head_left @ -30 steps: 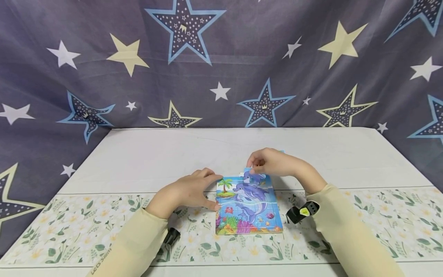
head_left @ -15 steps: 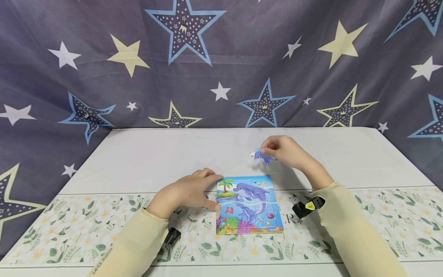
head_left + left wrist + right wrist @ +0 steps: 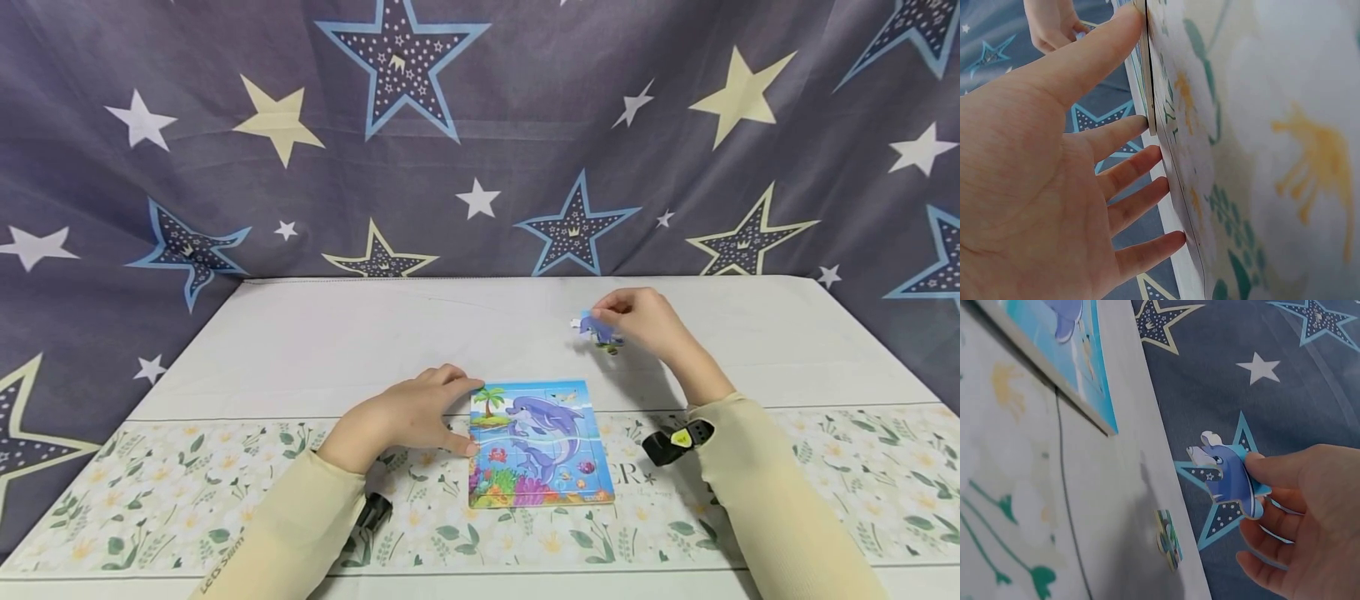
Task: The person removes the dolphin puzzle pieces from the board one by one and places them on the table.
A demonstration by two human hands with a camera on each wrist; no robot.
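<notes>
A square dolphin jigsaw puzzle board (image 3: 534, 450) lies on the table. My left hand (image 3: 405, 417) is at its left side, thumb and index finger touching the edge. In the left wrist view the fingers of the left hand (image 3: 1047, 150) are spread and fairly straight, tips on the tabletop. Beyond the board's top right corner, my right hand (image 3: 648, 321) pinches a blue and purple jigsaw piece (image 3: 1230, 472) with a dolphin's head on it, held above the table. Below this piece a green jigsaw piece (image 3: 1169, 540) rests on the white surface, partly hidden in the head view.
A flowered strip (image 3: 247, 492) crosses the white table (image 3: 360, 342) under the board. Behind the table hangs a dark curtain (image 3: 480, 242) with stars. Black devices are strapped at the right wrist (image 3: 678, 442) and left wrist (image 3: 372, 510).
My right hand has carried the dolphin piece up off the board's top edge, backward and to the right, over the green piece. The left hand has stayed at the board's left edge.
</notes>
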